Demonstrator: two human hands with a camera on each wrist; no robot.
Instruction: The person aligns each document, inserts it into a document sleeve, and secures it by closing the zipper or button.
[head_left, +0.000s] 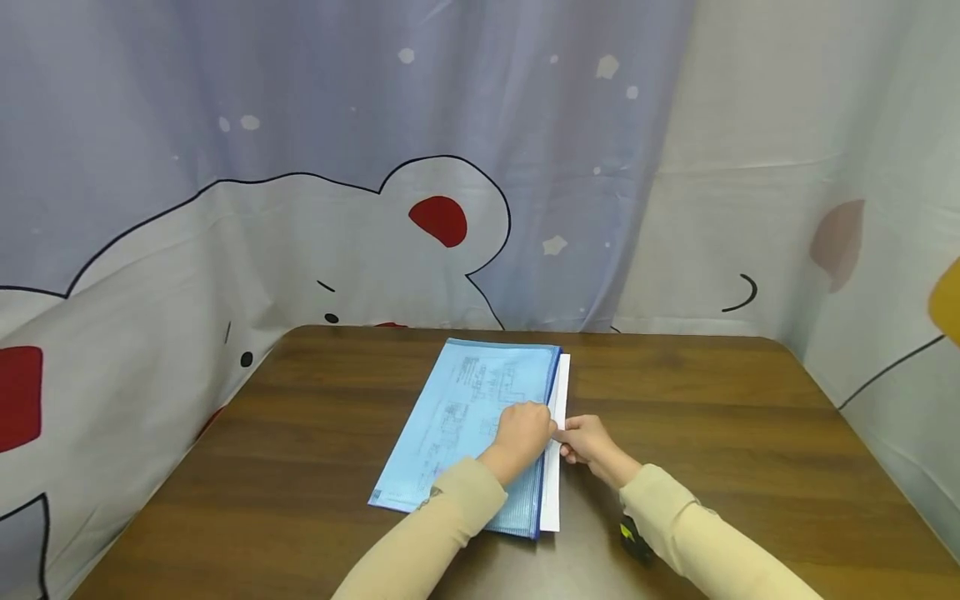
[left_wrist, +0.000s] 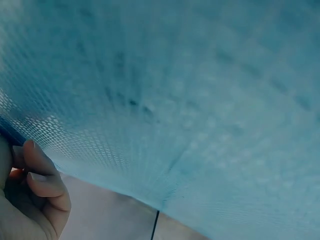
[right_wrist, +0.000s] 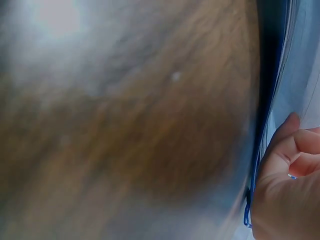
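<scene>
A blue mesh zip pouch (head_left: 465,417) lies flat on the brown table (head_left: 712,417), with a printed sheet showing through it. A white paper (head_left: 555,492) sticks out along its right long side. My left hand (head_left: 525,433) rests on the pouch near that side, fingers curled over its edge. The left wrist view is filled by the pouch mesh (left_wrist: 190,100), with curled fingers (left_wrist: 42,180) at the lower left. My right hand (head_left: 588,442) pinches the paper's edge just right of the left hand. In the right wrist view the right hand (right_wrist: 285,200) sits against the pouch's dark blue border (right_wrist: 272,75).
A cartoon-print curtain (head_left: 300,208) hangs close behind and around the table. A small black and yellow object (head_left: 633,537) shows by my right forearm. Bare wood (right_wrist: 125,135) lies on both sides of the pouch.
</scene>
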